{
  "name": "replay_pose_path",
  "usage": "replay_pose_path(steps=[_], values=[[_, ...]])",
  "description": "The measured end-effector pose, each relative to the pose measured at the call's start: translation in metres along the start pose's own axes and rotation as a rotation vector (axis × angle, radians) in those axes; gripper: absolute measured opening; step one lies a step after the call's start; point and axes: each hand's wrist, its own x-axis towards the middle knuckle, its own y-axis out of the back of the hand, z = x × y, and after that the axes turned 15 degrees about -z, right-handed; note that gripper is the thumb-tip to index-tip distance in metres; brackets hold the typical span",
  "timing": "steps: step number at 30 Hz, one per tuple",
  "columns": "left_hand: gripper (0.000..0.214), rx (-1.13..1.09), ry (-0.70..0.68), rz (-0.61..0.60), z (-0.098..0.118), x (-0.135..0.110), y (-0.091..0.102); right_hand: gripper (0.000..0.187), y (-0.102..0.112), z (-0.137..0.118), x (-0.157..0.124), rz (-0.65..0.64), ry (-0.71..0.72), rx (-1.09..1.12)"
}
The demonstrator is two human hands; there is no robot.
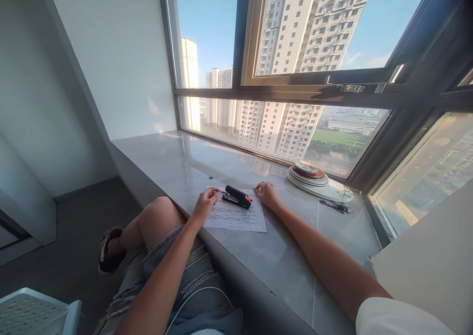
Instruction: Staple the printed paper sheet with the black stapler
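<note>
A black stapler (pixel 238 197) with an orange part at its right end lies on a printed sheet of paper (pixel 236 220), its jaws spread apart toward the left. My left hand (pixel 207 203) is at the paper's left side, thumb and fingers pinched together close to the stapler's open end; something thin seems to be at the fingertips, too small to name. Over the paper's upper right corner, my right hand (pixel 268 195) has its fingers curled together; what they hold, if anything, is hidden. Small dark pieces (pixel 211 178) lie beyond the paper.
A stack of plates (pixel 308 177) stands on the grey windowsill (pixel 291 271) at the right, near the glass. Beside it lies a dark strap-like object (pixel 336 207). My bent knee (pixel 162 214) touches the sill's front edge. A white perforated stool (pixel 35 313) is at lower left.
</note>
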Motion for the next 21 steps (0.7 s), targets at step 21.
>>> replay_pose_path(steps=[21], values=[[0.007,0.397,-0.033,0.214,0.011,0.059,0.043,0.034,-0.012,-0.006,0.003,0.011,-0.038,0.003]])
